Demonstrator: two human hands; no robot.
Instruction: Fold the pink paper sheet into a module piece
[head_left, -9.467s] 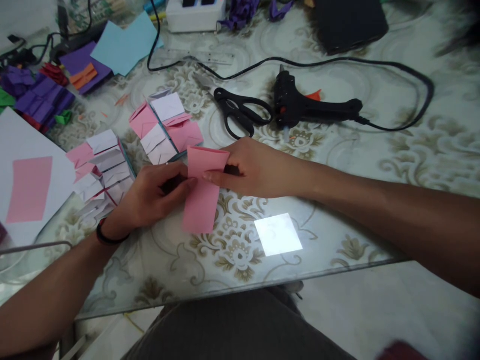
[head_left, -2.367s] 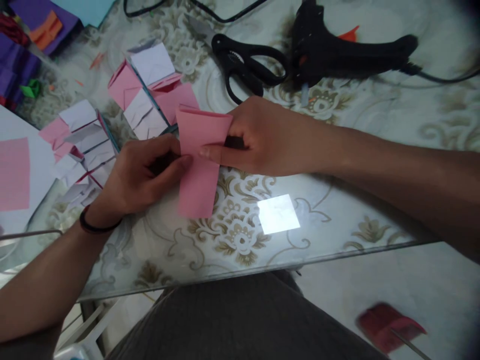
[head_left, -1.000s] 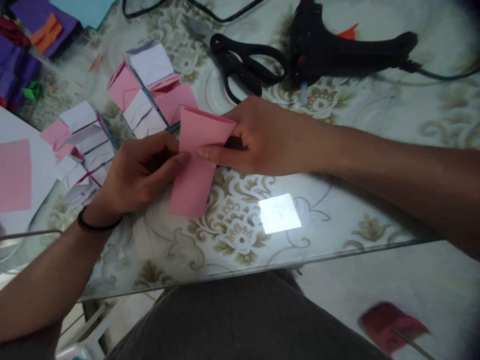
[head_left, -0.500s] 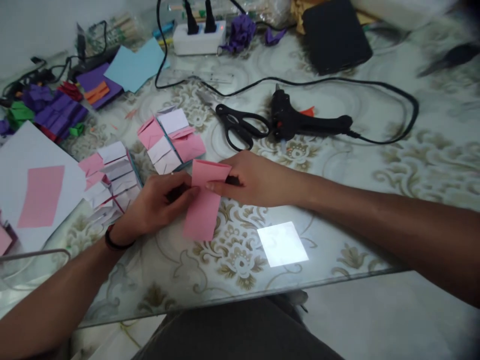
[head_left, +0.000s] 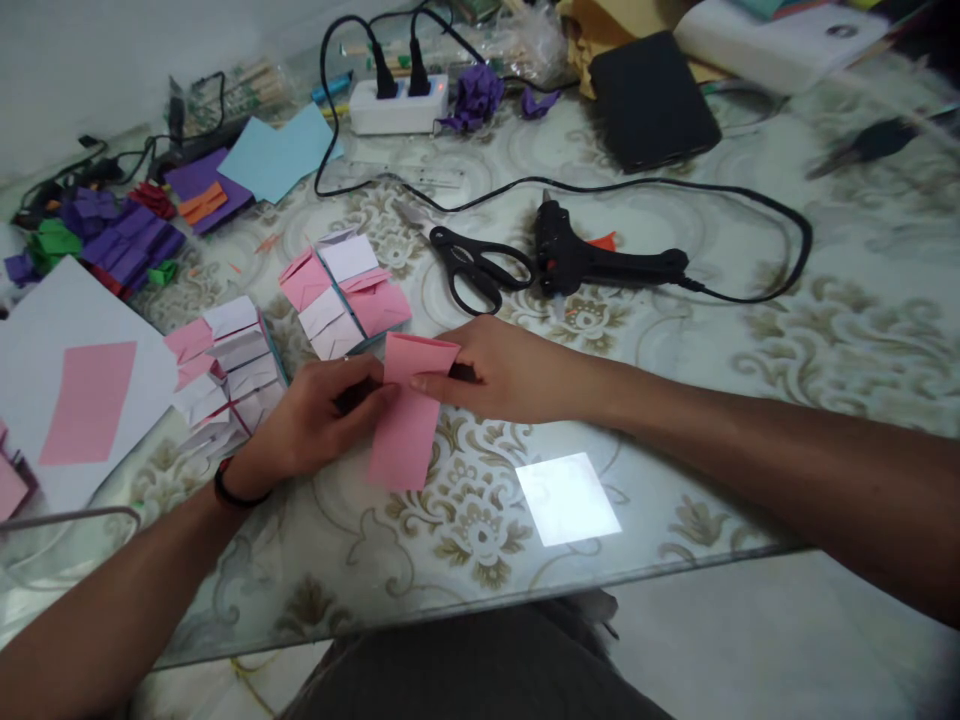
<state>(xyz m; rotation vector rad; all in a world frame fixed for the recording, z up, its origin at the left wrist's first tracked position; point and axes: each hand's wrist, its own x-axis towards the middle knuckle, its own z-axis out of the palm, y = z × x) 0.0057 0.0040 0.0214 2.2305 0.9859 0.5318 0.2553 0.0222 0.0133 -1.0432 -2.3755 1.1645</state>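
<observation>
Everything has slid down a bit in view since half a second ago, so more of the back of the flowery table (head_left: 750, 345) shows. At the left, a big white paper sheet (head_left: 154, 375) lies flat with a pink paper rectangle (head_left: 88, 402) on it. Next comes a boxy block of folded white and pink paper (head_left: 229, 372). Just beside it, the left hand (head_left: 319, 412) pinches the left edge of a long pink paper strip (head_left: 409, 440) between thumb and finger. Behind that hand sits a second folded pink and white block (head_left: 346, 292). The strip is in the middle, in about the same spot as before, and its top edge is a little open. The right hand (head_left: 502, 372) pinches its right side, thumb on the front. Just behind are scissors with black handles (head_left: 472, 262), then a black plastic glue gun (head_left: 600, 262). There is room between the strip's low end and the table's front edge, and more table spreads out wide at the right.
</observation>
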